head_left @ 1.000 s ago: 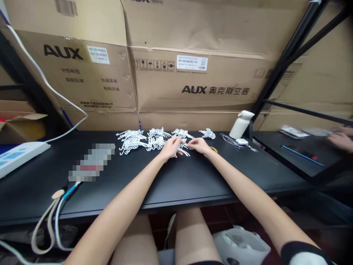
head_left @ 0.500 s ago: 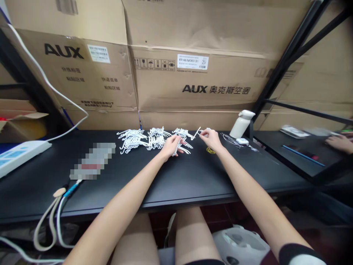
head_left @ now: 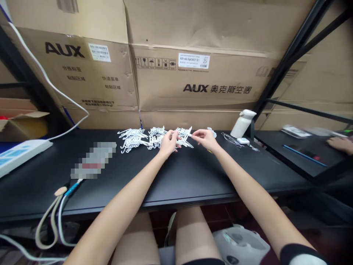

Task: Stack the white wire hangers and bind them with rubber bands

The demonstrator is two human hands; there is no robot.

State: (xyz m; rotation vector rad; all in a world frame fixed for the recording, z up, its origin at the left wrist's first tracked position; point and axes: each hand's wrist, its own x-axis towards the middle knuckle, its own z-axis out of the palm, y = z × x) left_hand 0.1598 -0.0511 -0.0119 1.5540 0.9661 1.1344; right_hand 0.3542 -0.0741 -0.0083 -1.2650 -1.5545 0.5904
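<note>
Thin white hooks lie in several bunches on the black table; the left bunches (head_left: 132, 141) and the middle bunches (head_left: 156, 137) show plainly. My left hand (head_left: 168, 144) is closed at the front of the right-hand bunch (head_left: 184, 131), its thumb and fingers pinched around a white hook that is mostly hidden. My right hand (head_left: 206, 140) pinches one white hook (head_left: 190, 133) by its end, just right of that bunch. A bit of yellow band (head_left: 209, 151) peeks out beneath my right hand. Behind it lies a small bluish-white item (head_left: 211, 131).
To the right stand a white bottle (head_left: 243, 123), glasses (head_left: 231, 139) and a small white case (head_left: 243, 141). A pixelated flat item (head_left: 93, 160) with a strap and a power strip (head_left: 22, 152) lie left. Cardboard (head_left: 220, 77) backs the table (head_left: 176, 184). Another person's hand (head_left: 340, 143) shows far right.
My right hand has moved left with its white hook, closer to my left hand and the right-hand bunch. It now covers most of the yellow bands. My left hand has shifted slightly.
</note>
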